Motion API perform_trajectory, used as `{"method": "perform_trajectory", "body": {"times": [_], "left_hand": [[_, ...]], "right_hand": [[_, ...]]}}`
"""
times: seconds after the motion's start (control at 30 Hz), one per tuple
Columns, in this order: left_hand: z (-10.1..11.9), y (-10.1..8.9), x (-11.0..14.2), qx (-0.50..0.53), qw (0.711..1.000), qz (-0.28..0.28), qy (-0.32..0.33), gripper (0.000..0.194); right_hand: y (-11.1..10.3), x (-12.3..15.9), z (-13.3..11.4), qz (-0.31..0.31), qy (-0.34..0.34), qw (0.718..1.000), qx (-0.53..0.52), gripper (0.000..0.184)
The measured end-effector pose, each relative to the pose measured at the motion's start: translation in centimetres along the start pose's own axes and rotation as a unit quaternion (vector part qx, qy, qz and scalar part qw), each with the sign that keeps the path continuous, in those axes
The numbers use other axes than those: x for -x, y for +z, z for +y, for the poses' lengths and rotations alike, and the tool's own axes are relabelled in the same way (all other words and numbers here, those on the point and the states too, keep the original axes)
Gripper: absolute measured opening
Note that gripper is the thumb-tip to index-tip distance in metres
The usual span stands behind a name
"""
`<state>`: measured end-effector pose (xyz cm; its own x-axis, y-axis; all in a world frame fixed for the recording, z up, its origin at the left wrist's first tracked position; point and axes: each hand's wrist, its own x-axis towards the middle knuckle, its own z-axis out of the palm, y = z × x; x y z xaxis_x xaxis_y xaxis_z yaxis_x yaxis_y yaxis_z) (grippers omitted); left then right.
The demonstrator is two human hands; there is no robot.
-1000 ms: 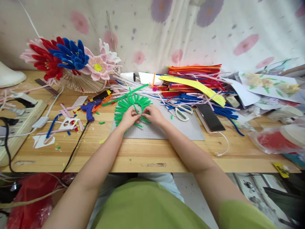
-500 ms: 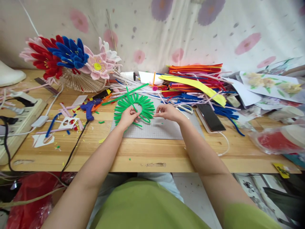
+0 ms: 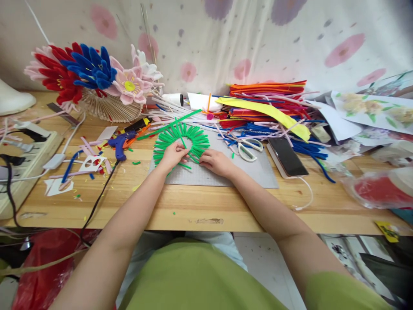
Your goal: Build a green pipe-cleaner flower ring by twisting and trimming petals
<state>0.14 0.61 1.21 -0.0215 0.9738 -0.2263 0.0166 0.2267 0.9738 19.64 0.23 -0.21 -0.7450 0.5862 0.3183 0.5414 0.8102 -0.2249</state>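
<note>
Hands [image 3: 194, 159] touch the green looped ring [image 3: 200, 138] on a mat [image 3: 258, 172].

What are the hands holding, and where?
The left hand pinches the green looped ring by its near inner edge; whether the right hand grips it cannot be told.

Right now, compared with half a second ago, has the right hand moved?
Yes: the right hand has moved left, away from the scissors, to the green ring's right edge.

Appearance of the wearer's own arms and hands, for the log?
Both hands, left and right, are bare: no gloves, rings or bracelets visible. Forearms are uncovered. A plain olive-green short sleeve shows on the right arm.
</note>
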Motion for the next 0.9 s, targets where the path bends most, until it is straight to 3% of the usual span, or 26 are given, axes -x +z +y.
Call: {"method": "perform_trajectory", "body": {"times": [0.3, 0.6, 0.77, 0.9], "left_hand": [[2.1, -0.4, -1.4, -0.164, 0.976, -0.125, -0.064, 0.028], [1.5, 0.9, -1.4, -0.188, 0.971, -0.134, -0.065, 0.022], [0.8, 1.3, -1.9, -0.19, 0.977, -0.075, -0.055, 0.028], [0.9, 1.3, -1.9, -0.126, 0.989, -0.048, -0.057, 0.031]], "right_hand": [[0.1, -0.5, -0.8, -0.016, 0.033, 0.999, 0.003, 0.012], [0.1, -0.4, -0.6, -0.029, 0.049, 0.998, -0.031, 0.01], [-0.4, -0.6, -0.3, -0.033, 0.075, 0.995, -0.05, 0.008], [-0.4, -0.8, 0.1, -0.014, 0.107, 0.993, -0.048, 0.008]]}}
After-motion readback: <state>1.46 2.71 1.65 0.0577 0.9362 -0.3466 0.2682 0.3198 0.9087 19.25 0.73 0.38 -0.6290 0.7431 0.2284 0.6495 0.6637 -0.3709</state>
